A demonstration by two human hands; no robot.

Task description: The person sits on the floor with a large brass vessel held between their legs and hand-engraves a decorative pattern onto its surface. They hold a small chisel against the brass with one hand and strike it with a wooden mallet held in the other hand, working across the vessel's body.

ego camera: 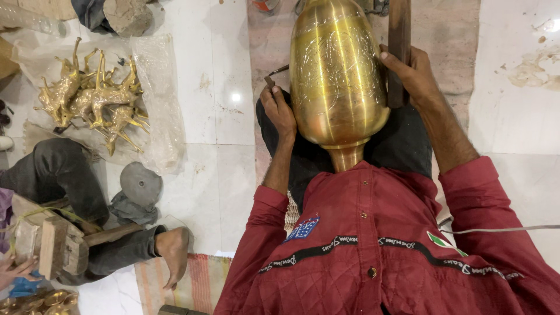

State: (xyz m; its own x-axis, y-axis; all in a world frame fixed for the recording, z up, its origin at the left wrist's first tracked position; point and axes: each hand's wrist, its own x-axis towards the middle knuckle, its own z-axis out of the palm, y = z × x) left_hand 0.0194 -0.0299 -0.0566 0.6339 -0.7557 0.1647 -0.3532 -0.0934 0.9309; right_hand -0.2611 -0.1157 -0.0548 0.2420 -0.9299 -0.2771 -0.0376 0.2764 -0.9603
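Dark red quilted shirt [373,245], snap buttons, black lettered chest band, dark trousers [402,146].

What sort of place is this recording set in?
Probably a brassware craft workshop, worked on the floor: an engraved brass vase in a lap, brass deer figurines on plastic sheeting, a wooden mallet nearby.

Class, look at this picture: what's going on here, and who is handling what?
A person in a red quilted shirt sits on the floor with a large engraved brass vase resting against their lap. The left hand steadies its side and holds a thin tool; the right hand holds a dark wooden stick against it. Brass deer figurines lie on plastic nearby, beside another seated person.
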